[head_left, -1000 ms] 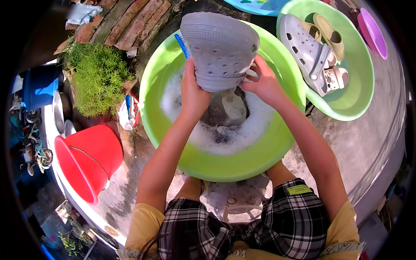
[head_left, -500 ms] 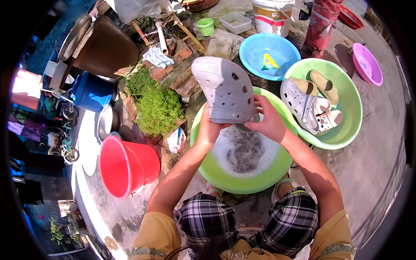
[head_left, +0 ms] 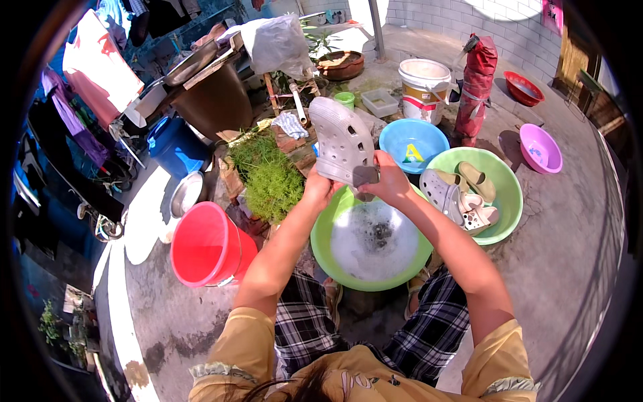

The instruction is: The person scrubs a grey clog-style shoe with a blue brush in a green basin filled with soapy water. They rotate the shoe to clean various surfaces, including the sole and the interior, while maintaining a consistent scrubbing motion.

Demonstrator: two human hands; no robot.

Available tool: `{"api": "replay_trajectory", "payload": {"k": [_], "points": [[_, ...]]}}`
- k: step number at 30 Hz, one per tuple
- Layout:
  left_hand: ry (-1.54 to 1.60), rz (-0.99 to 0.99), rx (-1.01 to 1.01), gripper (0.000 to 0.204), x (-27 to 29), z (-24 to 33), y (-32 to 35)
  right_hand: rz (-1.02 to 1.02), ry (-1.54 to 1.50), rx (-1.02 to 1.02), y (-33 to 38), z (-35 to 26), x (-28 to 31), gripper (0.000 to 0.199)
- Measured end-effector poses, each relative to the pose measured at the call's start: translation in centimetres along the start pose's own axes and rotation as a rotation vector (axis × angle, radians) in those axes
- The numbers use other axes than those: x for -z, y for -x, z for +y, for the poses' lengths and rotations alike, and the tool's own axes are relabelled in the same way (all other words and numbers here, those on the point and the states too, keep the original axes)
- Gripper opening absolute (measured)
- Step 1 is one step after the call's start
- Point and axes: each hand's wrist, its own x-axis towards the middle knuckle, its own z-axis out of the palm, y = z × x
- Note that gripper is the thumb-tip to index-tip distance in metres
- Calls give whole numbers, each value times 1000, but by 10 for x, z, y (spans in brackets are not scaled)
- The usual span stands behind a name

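Note:
A pale grey clog [head_left: 343,141] with round holes is held up, toe upward, above a light green basin [head_left: 321,244]. Foamy white water [head_left: 355,244] with a dark patch fills this basin. My left hand [head_left: 321,188] is closed round the clog's lower left end. On the lower right end, my right hand [head_left: 390,179] grips it too. To the right, a second green basin [head_left: 512,201] holds a grey clog [head_left: 442,194], olive clogs [head_left: 477,179] and white clogs with dark spots [head_left: 479,218].
A red bucket [head_left: 204,244] stands left of the soapy basin, beside green plants [head_left: 274,191]. Beyond the basins are a blue basin [head_left: 422,130], a white paint bucket [head_left: 423,84] and a red-wrapped post [head_left: 477,87]. A purple basin [head_left: 542,151] lies at the far right.
My arms have stretched farther forward with the clog, still in both hands. The view has tilted up, showing more of the yard and wall. The dark patch in the foam looks smaller.

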Motion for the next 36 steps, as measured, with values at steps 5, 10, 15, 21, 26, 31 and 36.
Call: {"api": "replay_trajectory", "payload": {"k": [5, 10, 15, 21, 26, 31, 36], "points": [[49, 117, 101, 24, 9, -14, 9, -28, -235, 12, 8, 16, -10, 65], [91, 144, 163, 26, 11, -17, 3, -71, -225, 29, 4, 21, -7, 66], [88, 200, 222, 22, 1, -19, 4, -76, -33, 27, 3, 23, -22, 89], [-81, 201, 165, 14, -23, -28, 7, 153, -109, -179, 3, 41, -34, 78], [-507, 22, 91, 42, -25, -31, 9, 241, -314, -403, -4, 74, -33, 50], [-630, -86, 285, 44, -29, -35, 7, 345, -486, -359, -9, 96, -38, 49], [-593, -153, 314, 35, -29, -39, 8, 319, -680, -304, -7, 89, -26, 46]]}}
